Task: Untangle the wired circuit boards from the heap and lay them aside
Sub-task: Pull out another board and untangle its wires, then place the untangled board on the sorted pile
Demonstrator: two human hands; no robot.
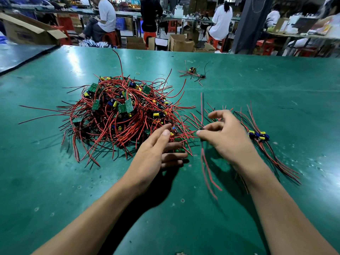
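A heap [117, 115] of small green circuit boards with red and black wires lies on the green table [257, 100], left of centre. My left hand [161, 150] rests at the heap's near right edge, fingers straight and touching the wires. My right hand [222, 133] is just right of it and pinches a small dark board between thumb and forefinger; blurred red wires [207, 168] trail from it toward me. A sorted bundle of boards [259, 135] with wires laid parallel lies to the right of my right hand.
Two loose wired boards [193, 71] lie farther back on the table. Across the far edge stand cardboard boxes [181, 43], red stools and several seated people at other benches. A second dark table surface [22, 54] adjoins at far left.
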